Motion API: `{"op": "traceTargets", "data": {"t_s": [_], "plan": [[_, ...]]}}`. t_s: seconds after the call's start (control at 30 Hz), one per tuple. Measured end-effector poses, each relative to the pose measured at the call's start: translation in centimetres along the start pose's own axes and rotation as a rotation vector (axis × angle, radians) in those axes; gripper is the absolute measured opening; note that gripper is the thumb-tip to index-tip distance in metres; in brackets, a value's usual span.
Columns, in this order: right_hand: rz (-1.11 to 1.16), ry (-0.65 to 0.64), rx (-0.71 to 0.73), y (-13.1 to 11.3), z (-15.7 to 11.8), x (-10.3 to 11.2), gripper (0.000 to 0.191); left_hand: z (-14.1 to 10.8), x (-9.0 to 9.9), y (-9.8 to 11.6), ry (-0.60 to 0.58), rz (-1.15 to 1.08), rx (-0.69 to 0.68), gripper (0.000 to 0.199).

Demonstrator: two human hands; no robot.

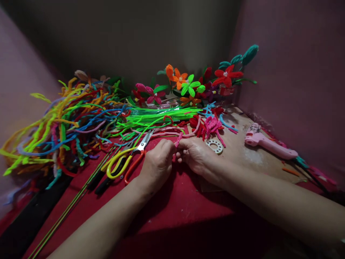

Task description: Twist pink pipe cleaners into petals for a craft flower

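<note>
2 bare hands meet at the middle of the red table (pixel 172 207), the left hand (pixel 159 158) and the right hand (pixel 194 153) nearly knuckle to knuckle, with a short pink fuzzy stem (pixel 178 139) between them. The fingers of each hand are drawn together and look clamped on that stem; how each fingertip sits on it is hidden. Its visible end rises out of the pinch, away from the person and leaning slightly to the right, so its long axis runs across the line joining the hands — neither hand is clearly nearer. A little more pink shows below, in the gap between the hands. Just beyond the fingers lie pale pink stems (pixel 164 132), and past those a bright green bundle (pixel 161 115). Scissors (pixel 142 144) with yellow and orange handles rest just beside the left hand, their blades pointing away from the person. Near the right wrist, a white ring with holes (pixel 220 147) lies flat, with a looped pink bunch (pixel 212 125) behind it. A pink glue gun (pixel 271 144) lies farther right, well apart from the fingers, while a multicoloured heap of stems (pixel 67 118) fills the left side — and finished-looking flowers (pixel 191 85) stand along the back.
</note>
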State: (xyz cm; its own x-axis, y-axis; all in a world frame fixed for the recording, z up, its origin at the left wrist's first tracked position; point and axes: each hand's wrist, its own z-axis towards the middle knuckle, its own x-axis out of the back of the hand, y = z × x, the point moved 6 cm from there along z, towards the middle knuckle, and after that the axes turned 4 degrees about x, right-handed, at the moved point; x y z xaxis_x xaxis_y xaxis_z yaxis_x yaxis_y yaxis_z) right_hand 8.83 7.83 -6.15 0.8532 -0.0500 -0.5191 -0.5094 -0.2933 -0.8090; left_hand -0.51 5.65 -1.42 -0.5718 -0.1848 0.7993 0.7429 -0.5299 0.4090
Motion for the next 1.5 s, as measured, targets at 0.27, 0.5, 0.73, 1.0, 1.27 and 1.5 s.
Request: {"op": "traceTargets", "data": {"t_s": [0.27,0.5,0.73,1.0,1.27,1.5], "plan": [[-0.352,-0.060,0.222,-1.8,-0.7,-0.4,0.015,0.2,-1.2,-2.0,-0.144,-0.655,0.571,0.013],[-0.121,-0.124,0.158,-0.9,-0.9,-1.0,0.012,0.4,-1.2,-2.2,-0.097,-0.903,0.612,0.013],[-0.137,-0.138,0.178,-0.7,-0.4,-0.5,0.012,0.5,-1.0,-1.8,-0.073,-0.852,0.569,0.012],[-0.370,-0.026,0.338,-2.3,-0.9,-0.2,0.010,0.6,-2.3,-2.6,-0.279,-1.138,0.652,0.018],[-0.735,-0.055,0.607,-3.4,-1.9,-1.0,0.012,1.1,1.2,-2.6,-0.031,-0.772,0.505,0.015],[-0.711,-0.083,0.583,-3.7,-2.1,-1.3,0.014,0.6,0.1,-2.8,-0.045,-0.994,0.574,0.014]]}}
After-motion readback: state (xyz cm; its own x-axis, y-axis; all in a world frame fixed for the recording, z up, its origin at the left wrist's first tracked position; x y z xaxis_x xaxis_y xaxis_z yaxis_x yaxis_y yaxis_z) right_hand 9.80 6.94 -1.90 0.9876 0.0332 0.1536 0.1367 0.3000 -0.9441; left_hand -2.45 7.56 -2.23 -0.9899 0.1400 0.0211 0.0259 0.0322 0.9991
